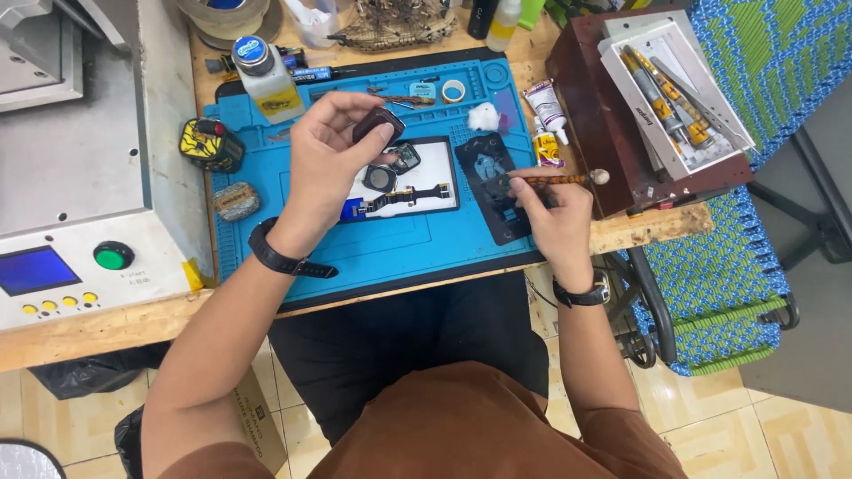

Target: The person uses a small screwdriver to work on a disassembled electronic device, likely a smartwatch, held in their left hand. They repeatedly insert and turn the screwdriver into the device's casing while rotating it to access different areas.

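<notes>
My left hand (330, 160) is raised over the blue work mat (417, 244) and pinches a small dark rounded case (378, 124) between thumb and fingers. Just below it, on a white pad (435, 173), lie small round parts (382, 177) and a black flex strip (404, 197). My right hand (550, 213) holds a thin brown tool with a pale ball end (559, 179), lying level and pointing right. It hovers over a dark flat panel (488, 182) on the mat's right side.
A white bottle with a blue cap (264, 75), a yellow-black gadget (211, 145), a cotton ball (484, 115) and a small tube (546, 106) ring the mat. A grey machine with a green button (113, 255) stands left. A brown tray of tools (674, 89) sits right.
</notes>
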